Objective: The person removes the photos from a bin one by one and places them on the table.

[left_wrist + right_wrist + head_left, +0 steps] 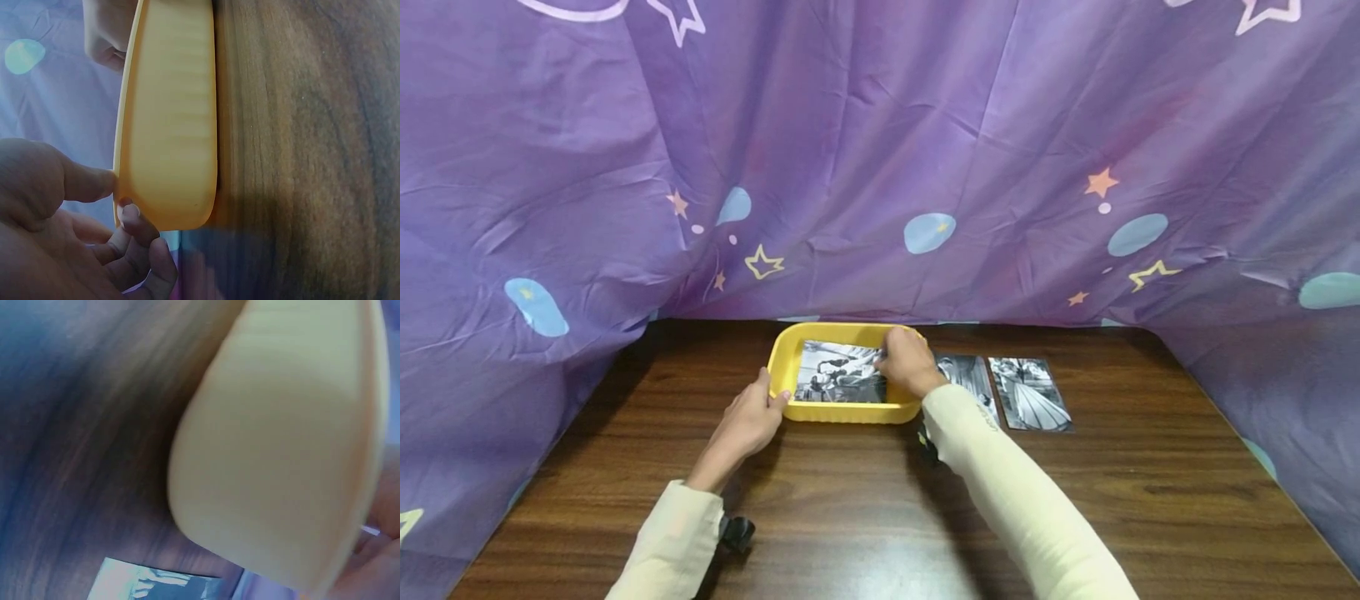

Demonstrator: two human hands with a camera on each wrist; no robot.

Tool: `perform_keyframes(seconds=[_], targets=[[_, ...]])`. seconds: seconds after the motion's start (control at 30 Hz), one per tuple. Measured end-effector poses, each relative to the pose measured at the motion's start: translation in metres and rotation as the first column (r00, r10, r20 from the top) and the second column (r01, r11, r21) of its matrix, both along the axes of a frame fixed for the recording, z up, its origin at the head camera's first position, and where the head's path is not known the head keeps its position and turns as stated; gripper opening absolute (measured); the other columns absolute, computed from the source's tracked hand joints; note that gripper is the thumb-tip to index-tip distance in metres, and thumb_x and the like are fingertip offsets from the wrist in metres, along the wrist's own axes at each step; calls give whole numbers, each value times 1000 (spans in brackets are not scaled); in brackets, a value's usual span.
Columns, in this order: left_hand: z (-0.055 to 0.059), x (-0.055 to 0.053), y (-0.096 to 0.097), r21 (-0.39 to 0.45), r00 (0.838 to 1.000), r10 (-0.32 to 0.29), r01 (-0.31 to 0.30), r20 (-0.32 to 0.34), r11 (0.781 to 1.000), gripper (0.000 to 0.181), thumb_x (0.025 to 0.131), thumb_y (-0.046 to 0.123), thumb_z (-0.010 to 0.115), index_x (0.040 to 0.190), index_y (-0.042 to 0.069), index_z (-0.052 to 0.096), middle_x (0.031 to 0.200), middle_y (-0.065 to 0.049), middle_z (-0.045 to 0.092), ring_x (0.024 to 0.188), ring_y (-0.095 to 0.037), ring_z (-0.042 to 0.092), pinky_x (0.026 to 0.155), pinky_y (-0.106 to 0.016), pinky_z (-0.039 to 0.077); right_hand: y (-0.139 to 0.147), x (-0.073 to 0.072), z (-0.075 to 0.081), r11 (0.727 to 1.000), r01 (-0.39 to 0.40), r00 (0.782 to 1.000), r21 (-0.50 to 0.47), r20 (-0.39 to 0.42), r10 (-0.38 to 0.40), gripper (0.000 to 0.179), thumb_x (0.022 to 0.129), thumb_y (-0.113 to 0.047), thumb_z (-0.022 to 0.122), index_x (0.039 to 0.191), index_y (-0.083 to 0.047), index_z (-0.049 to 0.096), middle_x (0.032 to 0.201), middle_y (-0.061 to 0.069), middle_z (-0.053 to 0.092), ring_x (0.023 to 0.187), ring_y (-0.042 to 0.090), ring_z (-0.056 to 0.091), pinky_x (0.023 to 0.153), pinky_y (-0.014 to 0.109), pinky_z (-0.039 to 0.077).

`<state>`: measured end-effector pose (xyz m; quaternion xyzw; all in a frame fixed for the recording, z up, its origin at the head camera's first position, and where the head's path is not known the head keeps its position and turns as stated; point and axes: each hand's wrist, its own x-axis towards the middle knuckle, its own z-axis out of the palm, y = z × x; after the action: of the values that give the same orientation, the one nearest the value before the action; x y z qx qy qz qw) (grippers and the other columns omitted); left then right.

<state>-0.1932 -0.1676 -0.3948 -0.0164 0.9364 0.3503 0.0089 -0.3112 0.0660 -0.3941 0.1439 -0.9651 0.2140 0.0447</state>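
A yellow plastic tray (pixel 850 412) stands at the back of the table. Inside it lies a black-and-white photo (pixel 835 375). My left hand (pixel 748 421) grips the tray's left rim, thumb on the rim and fingers against the outer wall, as the left wrist view shows. Reaching over the right side, my right hand (pixel 907 360) has curled fingers at the photo's right edge and pinches it. In the right wrist view, the tray wall (pixel 275 444) hides most of that hand; a pale sliver shows between its fingers.
Two more black-and-white photos lie on the table right of the tray: a nearer one (pixel 973 382) partly covered by my right arm, and another (pixel 1030 393) beside it. A purple curtain (pixel 850 167) with stars hangs behind the brown wooden table (pixel 1150 467).
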Motion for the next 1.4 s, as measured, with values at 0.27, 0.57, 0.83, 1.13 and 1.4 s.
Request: perform_keyframes(seconds=[0.27, 0.57, 0.83, 1.13, 1.4], targets=[[1, 1, 0, 3, 1000, 2, -2, 15, 1000, 69, 107, 21, 47, 154, -16, 13, 139, -34, 51, 129, -48, 50, 109, -61, 37, 14, 4, 17, 959, -51, 988, -278, 123, 88, 20, 84, 0, 73, 104, 2, 70, 94, 17, 74, 73, 29, 73, 68, 35, 60], [0, 2, -1, -11, 1000, -10, 10, -2, 1000, 68, 107, 22, 46, 154, -15, 14, 142, -36, 47, 127, -49, 50, 107, -61, 39, 50, 12, 41, 861, -58, 972, -505, 168, 165, 19, 87, 6, 73, 105, 8, 66, 77, 18, 70, 59, 30, 69, 57, 39, 60], [0, 3, -1, 1, 1000, -12, 12, 9, 1000, 68, 107, 21, 46, 155, -15, 12, 152, -35, 34, 136, -51, 40, 112, -61, 33, 104, 25, 60, 790, 1, 967, -614, 201, 156, 23, 88, 10, 70, 109, 15, 61, 76, 14, 66, 57, 21, 66, 56, 29, 60], [2, 3, 0, 6, 1000, -10, 10, 29, 1000, 69, 108, 22, 45, 155, -15, 12, 155, -34, 30, 140, -50, 35, 114, -60, 29, 172, 38, 61, 685, 90, 972, -723, 215, 99, 30, 91, 9, 67, 115, 20, 52, 78, 2, 65, 59, 12, 66, 65, 31, 61], [2, 3, 0, -1, 1000, -13, 13, 21, 1000, 68, 107, 21, 45, 154, -16, 12, 152, -35, 35, 137, -50, 39, 114, -60, 30, 231, 49, 41, 602, 178, 976, -779, 218, -7, 25, 92, 11, 65, 111, 17, 50, 76, -2, 67, 59, 10, 66, 62, 27, 60]])
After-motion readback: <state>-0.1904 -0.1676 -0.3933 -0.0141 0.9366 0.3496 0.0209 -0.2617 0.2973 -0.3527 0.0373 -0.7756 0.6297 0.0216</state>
